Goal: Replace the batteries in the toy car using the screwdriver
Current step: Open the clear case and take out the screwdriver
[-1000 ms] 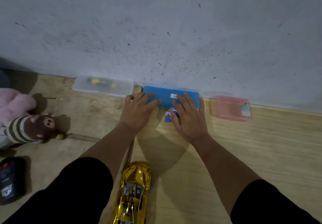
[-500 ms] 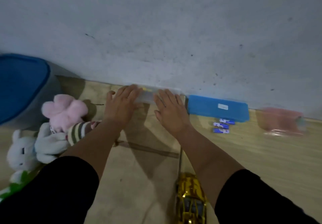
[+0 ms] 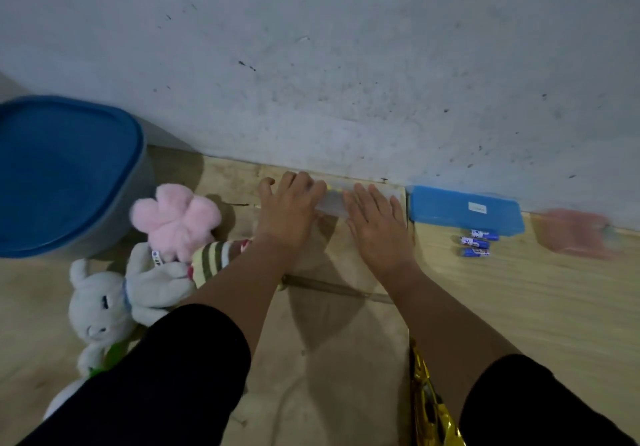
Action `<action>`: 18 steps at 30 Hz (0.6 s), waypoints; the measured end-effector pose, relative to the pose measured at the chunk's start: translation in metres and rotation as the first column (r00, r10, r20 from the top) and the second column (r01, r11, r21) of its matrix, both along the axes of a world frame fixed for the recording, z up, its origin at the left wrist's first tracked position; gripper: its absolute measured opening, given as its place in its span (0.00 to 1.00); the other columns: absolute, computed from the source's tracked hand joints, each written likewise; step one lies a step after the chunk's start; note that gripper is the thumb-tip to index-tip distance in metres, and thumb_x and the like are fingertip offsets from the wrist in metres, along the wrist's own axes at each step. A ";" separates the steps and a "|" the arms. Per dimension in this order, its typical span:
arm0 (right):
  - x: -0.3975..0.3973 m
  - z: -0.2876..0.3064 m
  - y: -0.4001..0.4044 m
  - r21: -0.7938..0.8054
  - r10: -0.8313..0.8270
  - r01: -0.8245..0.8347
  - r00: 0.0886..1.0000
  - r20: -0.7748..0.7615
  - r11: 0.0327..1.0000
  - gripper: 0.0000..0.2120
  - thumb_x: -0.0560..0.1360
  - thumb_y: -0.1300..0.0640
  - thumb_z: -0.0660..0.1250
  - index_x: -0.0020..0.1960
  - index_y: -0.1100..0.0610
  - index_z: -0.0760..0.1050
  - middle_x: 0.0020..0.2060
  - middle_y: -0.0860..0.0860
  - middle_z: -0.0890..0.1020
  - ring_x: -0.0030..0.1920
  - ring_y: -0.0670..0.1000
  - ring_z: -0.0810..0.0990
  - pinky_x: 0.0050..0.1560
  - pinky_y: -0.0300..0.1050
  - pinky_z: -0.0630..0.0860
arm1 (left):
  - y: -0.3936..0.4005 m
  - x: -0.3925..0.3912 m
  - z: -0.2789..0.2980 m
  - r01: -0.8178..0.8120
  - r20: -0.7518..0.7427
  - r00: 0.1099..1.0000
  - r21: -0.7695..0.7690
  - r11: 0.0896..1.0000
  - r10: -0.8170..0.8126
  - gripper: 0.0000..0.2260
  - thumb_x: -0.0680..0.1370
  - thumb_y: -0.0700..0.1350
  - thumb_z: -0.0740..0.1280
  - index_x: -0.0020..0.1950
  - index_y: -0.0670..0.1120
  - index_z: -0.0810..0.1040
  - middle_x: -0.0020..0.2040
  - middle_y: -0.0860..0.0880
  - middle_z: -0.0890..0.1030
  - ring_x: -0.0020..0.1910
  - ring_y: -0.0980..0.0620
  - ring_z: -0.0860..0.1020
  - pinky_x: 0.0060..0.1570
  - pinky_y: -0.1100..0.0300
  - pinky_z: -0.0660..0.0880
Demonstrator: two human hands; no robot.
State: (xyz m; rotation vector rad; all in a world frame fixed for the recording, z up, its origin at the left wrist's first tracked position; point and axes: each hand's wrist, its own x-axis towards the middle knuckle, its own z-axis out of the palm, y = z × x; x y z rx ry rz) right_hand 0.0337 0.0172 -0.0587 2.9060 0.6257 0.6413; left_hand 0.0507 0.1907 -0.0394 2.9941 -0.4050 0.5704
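A clear plastic box with something yellow inside lies against the wall. My left hand lies over its left end and my right hand rests flat on its right end, fingers straight. Right of it sits a blue box, with three blue batteries loose on the floor in front. The gold toy car shows at the bottom edge, partly hidden by my right arm. No screwdriver is plainly visible.
A pale pink box stands right of the blue one. A blue round stool fills the left side. Plush toys, pink, white and striped, lie by my left arm. A grey wall bounds the far side.
Both hands left the blue box and moved left onto the clear box. The view swung left with them, bringing the stool and more plush toys into sight.
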 end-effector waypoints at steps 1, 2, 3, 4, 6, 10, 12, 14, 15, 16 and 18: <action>0.000 -0.001 0.000 -0.029 0.011 -0.011 1.000 0.008 1.000 0.23 0.73 0.59 0.65 0.67 0.62 0.67 0.62 0.61 0.77 0.61 0.63 0.76 0.57 0.65 0.74 | 0.000 0.001 -0.001 0.001 0.005 1.000 -0.007 1.000 -0.001 0.20 0.59 0.47 0.77 0.48 0.50 0.76 0.44 0.48 0.78 0.45 0.45 0.76 0.49 0.48 0.67; 0.001 -0.001 0.001 -0.068 0.022 -0.021 1.000 0.013 0.997 0.22 0.74 0.60 0.60 0.67 0.64 0.65 0.61 0.63 0.77 0.61 0.64 0.76 0.55 0.65 0.75 | 0.001 0.002 -0.001 0.003 0.005 1.000 -0.022 1.000 -0.003 0.20 0.59 0.47 0.77 0.48 0.50 0.76 0.44 0.49 0.77 0.45 0.45 0.76 0.49 0.48 0.66; 0.002 -0.001 0.001 -0.116 0.032 -0.030 0.999 0.016 0.993 0.21 0.75 0.60 0.56 0.67 0.65 0.64 0.60 0.64 0.77 0.59 0.65 0.77 0.53 0.65 0.76 | 0.001 0.002 -0.001 0.004 -0.004 1.000 -0.038 0.999 -0.004 0.19 0.59 0.47 0.77 0.47 0.50 0.76 0.43 0.49 0.77 0.45 0.46 0.76 0.48 0.49 0.65; 0.005 -0.001 0.000 -0.164 0.047 -0.045 0.999 0.012 0.985 0.20 0.75 0.61 0.53 0.66 0.66 0.64 0.59 0.65 0.78 0.58 0.66 0.78 0.50 0.65 0.77 | 0.001 0.002 0.000 0.004 -0.020 1.000 -0.053 0.999 -0.005 0.19 0.59 0.46 0.77 0.47 0.50 0.76 0.43 0.49 0.77 0.45 0.46 0.76 0.48 0.50 0.66; 0.012 0.002 -0.003 -0.259 0.082 -0.078 0.997 0.004 0.963 0.20 0.75 0.61 0.51 0.65 0.67 0.64 0.57 0.65 0.79 0.55 0.66 0.79 0.45 0.64 0.79 | 0.000 0.003 0.001 0.012 -0.038 0.999 -0.087 0.996 -0.016 0.19 0.60 0.45 0.77 0.48 0.50 0.77 0.43 0.48 0.77 0.45 0.45 0.76 0.47 0.50 0.68; 0.017 0.005 -0.006 -0.333 0.108 -0.113 0.994 -0.034 0.936 0.20 0.75 0.60 0.51 0.64 0.68 0.64 0.55 0.65 0.80 0.53 0.65 0.81 0.42 0.61 0.79 | -0.001 0.001 0.008 0.005 -0.053 0.999 -0.116 0.993 -0.011 0.19 0.63 0.45 0.76 0.51 0.50 0.77 0.45 0.48 0.77 0.47 0.45 0.76 0.49 0.48 0.68; 0.017 0.011 -0.006 -0.282 0.115 -0.127 0.992 -0.059 0.951 0.20 0.74 0.59 0.53 0.64 0.67 0.64 0.55 0.64 0.80 0.52 0.64 0.81 0.42 0.61 0.80 | -0.003 -0.002 0.009 -0.020 -0.069 0.998 -0.109 0.994 0.012 0.21 0.64 0.45 0.76 0.55 0.51 0.76 0.49 0.48 0.77 0.51 0.45 0.76 0.53 0.45 0.67; 0.020 0.021 -0.010 -0.188 0.140 -0.151 0.988 -0.069 0.970 0.21 0.72 0.59 0.62 0.62 0.66 0.65 0.53 0.63 0.80 0.49 0.63 0.81 0.41 0.58 0.80 | -0.005 -0.005 0.008 -0.047 -0.063 0.997 -0.089 0.995 0.041 0.26 0.63 0.44 0.76 0.59 0.52 0.73 0.54 0.49 0.77 0.55 0.47 0.74 0.56 0.42 0.66; 0.022 0.027 -0.012 -0.133 0.168 -0.176 0.983 -0.072 0.975 0.22 0.70 0.59 0.67 0.60 0.65 0.66 0.51 0.63 0.81 0.46 0.62 0.81 0.40 0.55 0.80 | -0.006 -0.006 0.007 -0.067 -0.050 0.997 -0.082 0.994 0.063 0.28 0.62 0.44 0.76 0.60 0.53 0.73 0.57 0.49 0.76 0.57 0.47 0.72 0.56 0.41 0.66; 0.025 0.031 -0.015 -0.073 0.211 -0.217 0.974 -0.083 0.973 0.22 0.69 0.59 0.71 0.59 0.65 0.68 0.49 0.63 0.81 0.44 0.61 0.81 0.40 0.54 0.80 | -0.006 -0.007 0.006 -0.097 -0.035 0.995 -0.083 0.992 0.094 0.30 0.61 0.45 0.77 0.61 0.54 0.72 0.59 0.49 0.75 0.59 0.47 0.70 0.56 0.41 0.67; 0.026 0.035 -0.019 -0.005 0.274 -0.276 0.956 -0.106 0.961 0.22 0.68 0.60 0.73 0.58 0.66 0.70 0.48 0.63 0.81 0.43 0.62 0.81 0.41 0.54 0.81 | -0.005 -0.008 0.006 -0.151 -0.024 0.989 -0.124 0.981 0.149 0.34 0.58 0.50 0.78 0.63 0.54 0.73 0.64 0.47 0.73 0.62 0.46 0.65 0.54 0.42 0.68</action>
